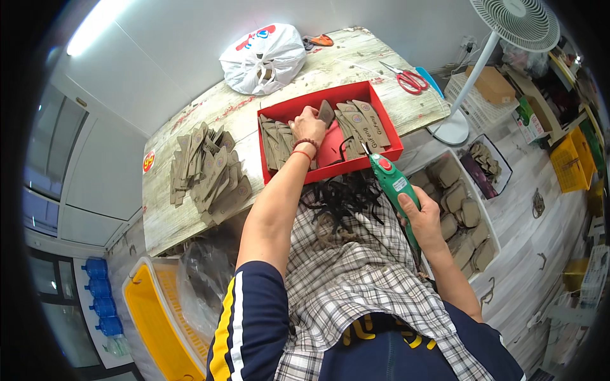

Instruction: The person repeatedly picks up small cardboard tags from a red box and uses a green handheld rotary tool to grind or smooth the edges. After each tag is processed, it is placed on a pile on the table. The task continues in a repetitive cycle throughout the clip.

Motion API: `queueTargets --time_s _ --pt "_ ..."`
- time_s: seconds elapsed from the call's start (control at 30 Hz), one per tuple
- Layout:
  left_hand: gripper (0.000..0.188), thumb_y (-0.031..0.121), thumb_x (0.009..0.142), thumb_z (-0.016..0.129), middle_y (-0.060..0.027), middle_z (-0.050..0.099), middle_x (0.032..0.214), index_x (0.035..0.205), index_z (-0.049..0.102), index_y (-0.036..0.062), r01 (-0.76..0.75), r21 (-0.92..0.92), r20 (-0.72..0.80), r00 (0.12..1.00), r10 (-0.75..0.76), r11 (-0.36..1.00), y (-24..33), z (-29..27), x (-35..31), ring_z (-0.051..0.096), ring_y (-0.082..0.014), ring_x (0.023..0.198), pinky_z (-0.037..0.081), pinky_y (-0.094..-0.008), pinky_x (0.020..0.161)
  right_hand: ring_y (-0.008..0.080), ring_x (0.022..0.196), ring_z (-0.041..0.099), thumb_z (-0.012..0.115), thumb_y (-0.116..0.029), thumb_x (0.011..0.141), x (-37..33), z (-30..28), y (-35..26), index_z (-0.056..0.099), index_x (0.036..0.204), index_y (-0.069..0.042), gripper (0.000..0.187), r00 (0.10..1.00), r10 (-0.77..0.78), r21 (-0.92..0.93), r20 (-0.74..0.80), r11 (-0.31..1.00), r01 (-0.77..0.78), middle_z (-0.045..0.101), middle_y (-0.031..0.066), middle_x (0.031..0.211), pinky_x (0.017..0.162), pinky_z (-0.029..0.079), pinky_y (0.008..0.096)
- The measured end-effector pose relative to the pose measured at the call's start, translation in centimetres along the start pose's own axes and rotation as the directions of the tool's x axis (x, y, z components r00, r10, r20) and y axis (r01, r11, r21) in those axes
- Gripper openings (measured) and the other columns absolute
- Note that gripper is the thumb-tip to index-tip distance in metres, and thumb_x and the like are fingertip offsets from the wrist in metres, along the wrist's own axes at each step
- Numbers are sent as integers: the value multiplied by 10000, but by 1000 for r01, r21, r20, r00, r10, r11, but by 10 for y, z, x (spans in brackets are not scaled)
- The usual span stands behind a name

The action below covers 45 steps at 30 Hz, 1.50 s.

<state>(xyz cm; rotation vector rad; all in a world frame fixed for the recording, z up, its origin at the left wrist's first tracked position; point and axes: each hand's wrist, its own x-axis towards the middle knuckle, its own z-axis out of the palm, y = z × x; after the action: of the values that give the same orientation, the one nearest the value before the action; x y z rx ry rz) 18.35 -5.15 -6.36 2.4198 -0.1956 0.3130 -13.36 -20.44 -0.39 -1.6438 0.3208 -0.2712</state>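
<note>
A red open box (267,166) stands at the table's near edge, with rows of flat tan pieces, rounded at one end like small insoles (362,120), on either side of a bare patch. My left hand (308,124) reaches into it, fingers closed on one tan piece (326,113) tilted upward; the fingertips are partly hidden. Close to the box's near right corner, my right hand (424,219) grips a green handheld power tool (393,181) with a red button. Its thin tip points at the box, beside a black strip (343,149).
A heap of tan pieces (210,168) lies on the table's left. Black strips (346,197) cover my lap. Behind the box are a white plastic bag (264,60) and red-handled scissors (412,81). A white bin of pads (492,244), a fan (489,54) and a yellow basket (149,305) flank me.
</note>
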Motion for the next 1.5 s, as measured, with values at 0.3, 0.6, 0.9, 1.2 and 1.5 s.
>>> queueTargets --time_s 0.3,0.6,0.9,1.2,1.5 --pt "78 46 900 632 -68 684 874 959 633 -6 197 -980 193 973 -126 23 75 -90 -62 642 -130 715 544 -265 661 49 545 481 655 -388 908 11 15 -18 635 1119 -5 437 990 -109 -55 -93 993 105 570 -5 693 505 404 229" --pt "121 42 903 620 -106 667 924 1009 569 18 261 -914 332 921 -201 -311 89 -75 -118 672 -217 803 591 -371 722 50 546 485 662 -391 903 4 22 -20 636 1122 -6 444 995 -81 -102 -63 992 74 566 -7 680 505 406 228" --pt "115 56 871 674 -55 676 869 951 595 34 350 -900 408 888 -214 -261 99 -69 -139 649 -135 723 527 -251 601 51 530 479 649 -400 909 -1 16 -22 637 1107 -1 446 996 -46 -72 -71 997 41 569 -4 688 492 400 228" --pt "59 42 850 695 -38 680 782 853 639 25 366 -922 382 913 -146 -125 91 -69 -151 628 -99 645 507 -219 584 53 533 490 645 -412 909 1 12 -27 637 1100 12 465 996 -60 -39 -66 998 58 566 -1 686 498 420 220" --pt "109 12 855 676 -69 703 858 948 690 -43 230 -956 211 970 -118 184 82 -89 -143 637 -90 717 528 -214 652 47 536 475 658 -408 901 -2 5 -27 639 1089 10 458 999 -35 -26 1 999 35 554 -11 695 489 405 215"
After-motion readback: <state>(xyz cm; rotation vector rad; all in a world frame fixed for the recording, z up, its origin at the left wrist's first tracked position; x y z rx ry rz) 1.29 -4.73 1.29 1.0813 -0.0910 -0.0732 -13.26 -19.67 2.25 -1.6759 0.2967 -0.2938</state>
